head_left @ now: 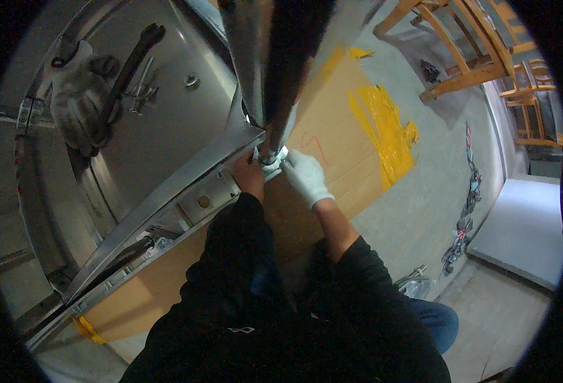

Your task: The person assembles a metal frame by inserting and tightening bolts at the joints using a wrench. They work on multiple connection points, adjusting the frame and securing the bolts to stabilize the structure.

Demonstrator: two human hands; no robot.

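Note:
My bare left hand (251, 176) is closed at the corner of a large metal frame (185, 167), close to the foot of a dark shiny metal post (275, 70). On the post's other side, my right hand (305, 177), in a white knit glove, pinches at a small bright metal fitting (272, 165). What either hand grips is too small or hidden to name. On the frame's sheet-metal panel lie an open-ended wrench (136, 67), a grey work glove (77, 105), a few bolts (143, 89) and a nut (192, 80).
Flattened cardboard (332, 121) with torn yellow tape (385, 131) lies under the frame. Wooden chairs (460, 45) stand at the far right. Near them are a white panel (517, 223) and a line of small dark scraps (470, 204) on the concrete floor.

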